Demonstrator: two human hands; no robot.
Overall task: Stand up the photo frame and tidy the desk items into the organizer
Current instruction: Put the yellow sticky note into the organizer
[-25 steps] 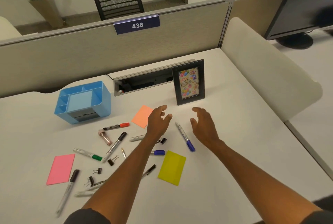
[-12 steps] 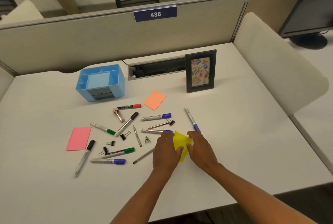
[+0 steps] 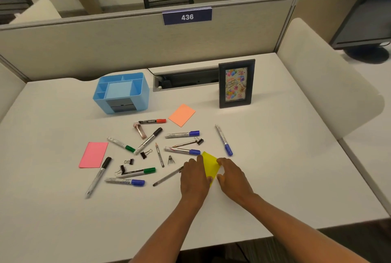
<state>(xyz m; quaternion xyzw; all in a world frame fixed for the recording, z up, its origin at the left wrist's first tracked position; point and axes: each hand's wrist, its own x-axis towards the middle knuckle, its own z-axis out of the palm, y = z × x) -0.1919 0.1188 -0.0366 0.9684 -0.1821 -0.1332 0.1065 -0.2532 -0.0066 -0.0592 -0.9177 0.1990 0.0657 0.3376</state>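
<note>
The black photo frame (image 3: 236,84) stands upright at the back of the desk. A blue organizer (image 3: 121,93) sits to its left. My left hand (image 3: 193,175) and my right hand (image 3: 231,175) touch the two sides of a yellow sticky pad (image 3: 210,165) on the desk; whether they grip it is unclear. Several markers lie scattered, among them a blue-capped marker (image 3: 224,140), a red-capped one (image 3: 152,121) and a green-capped one (image 3: 121,144). Binder clips (image 3: 146,153), pencils and a pen (image 3: 168,176) lie among them. An orange pad (image 3: 182,115) and a pink pad (image 3: 93,154) lie flat.
A grey partition with a sign reading 436 (image 3: 187,17) borders the back. An open cable tray (image 3: 186,78) sits behind the frame. A cream divider (image 3: 330,80) bounds the right side, with a monitor (image 3: 368,15) beyond. The desk's front edge (image 3: 211,248) is near.
Both hands drew back from near the standing frame to the yellow pad a second ago. Since half a second ago they stay at its sides.
</note>
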